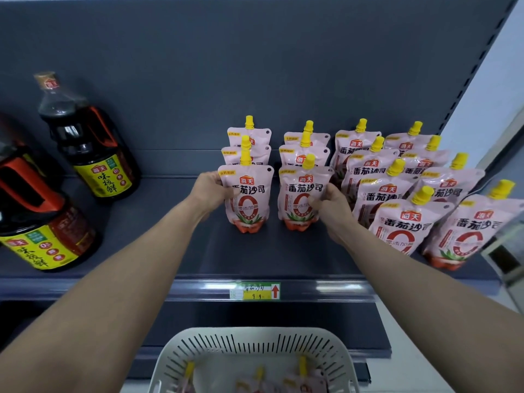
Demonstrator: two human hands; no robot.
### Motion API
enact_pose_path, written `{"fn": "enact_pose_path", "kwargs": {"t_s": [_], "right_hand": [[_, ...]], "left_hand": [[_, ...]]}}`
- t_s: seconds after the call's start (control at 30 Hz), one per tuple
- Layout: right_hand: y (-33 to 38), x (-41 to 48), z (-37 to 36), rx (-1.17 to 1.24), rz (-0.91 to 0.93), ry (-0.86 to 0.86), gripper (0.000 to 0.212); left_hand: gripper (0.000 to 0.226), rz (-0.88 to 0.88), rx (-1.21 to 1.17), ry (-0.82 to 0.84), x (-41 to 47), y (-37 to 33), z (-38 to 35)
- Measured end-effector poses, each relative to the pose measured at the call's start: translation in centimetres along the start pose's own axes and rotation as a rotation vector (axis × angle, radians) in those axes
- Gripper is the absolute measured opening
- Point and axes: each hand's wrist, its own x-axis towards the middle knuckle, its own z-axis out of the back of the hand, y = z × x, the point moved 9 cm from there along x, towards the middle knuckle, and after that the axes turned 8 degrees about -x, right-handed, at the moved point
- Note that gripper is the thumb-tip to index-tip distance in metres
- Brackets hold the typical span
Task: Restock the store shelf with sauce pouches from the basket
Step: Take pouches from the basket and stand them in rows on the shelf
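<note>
**Labelling.** Each sauce pouch is pink with a yellow screw cap. It carries a red logo reading 海天, the black product name 番茄沙司, and a large red "0" over 零添加. The price tag (255, 291) on the shelf rail is green and yellow, with a red upward arrow and a figure that reads as 9.9. Its handwritten line is not legible. The soy sauce bottles (88, 137), two units above and far left of the price tag, bear yellow labels reading 海天 and 味极鲜.

**Hands.** The left hand (211, 191) grips the left pouch (246, 199), directly above the price tag. The thumb lies on the printed face and the other fingers curl round the left edge. The right hand (331, 207) pinches the right edge of the right pouch (299, 197), above and slightly right of the price tag. One digit lies on the front; the rest are hidden behind. Both pouches stand upright on the shelf (269, 256), each at the front of a file of three.

**Containers.** The basket (255, 347), white with slotted walls, sits below the price tag. It holds basket pouches (259, 381); only yellow caps and pink tops show, so the count cannot be told. The stocked files (397, 194), above and right of the price tag, lean and overlap.

**Surface.** The shelf and its back panel (255, 66) are dark grey. A pale wall shows far right of the price tag.
</note>
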Motion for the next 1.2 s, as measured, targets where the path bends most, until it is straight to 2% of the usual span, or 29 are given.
{"fn": "enact_pose_path", "kwargs": {"t_s": [0.23,0.5,0.6,0.67,0.8,0.87,0.93,1.0,1.1,1.2], "right_hand": [[-0.3,-0.7,0.3,-0.021,-0.010,-0.043,0.038],[-0.2,-2.5,2.1,-0.313,-0.002,-0.232,0.059],[0.6,-3.9,2.6,-0.400,0.037,-0.286,0.054],[1.4,-5.3,2.6,-0.441,0.089,-0.298,0.042],[2.8,-8.6,1.2,-0.475,0.205,-0.240,0.023],[2.7,-10.2,-0.1,-0.516,0.257,-0.182,0.016],[1.5,-12.0,-1.9,-0.561,0.258,-0.066,0.009],[-0.6,-13.8,-3.8,-0.668,0.225,0.075,0.012],[-5.2,-16.3,-5.9,-0.807,0.119,0.267,0.016],[-10.6,-18.1,-6.5,-0.928,-0.045,0.368,0.026]], "left_hand": [[0.030,0.042,0.011,0.028,-0.5,0.6,-0.2],[0.037,0.035,0.034,-0.001,-1.3,0.6,0.1],[0.036,0.002,0.089,-0.105,-1.9,0.2,1.4],[0.037,-0.030,0.149,-0.194,-2.6,-0.2,2.6],[0.025,-0.130,0.188,-0.256,-5.6,-1.2,3.6],[0.011,-0.156,0.222,-0.188,-7.6,-1.0,3.1],[0.014,-0.146,0.282,-0.051,-9.8,0.2,1.6],[0.010,-0.089,0.340,0.104,-12.0,2.7,-0.1],[0.025,0.048,0.455,0.336,-14.5,8.5,-2.5],[0.027,0.241,0.498,0.465,-16.6,14.8,-3.7]]}}
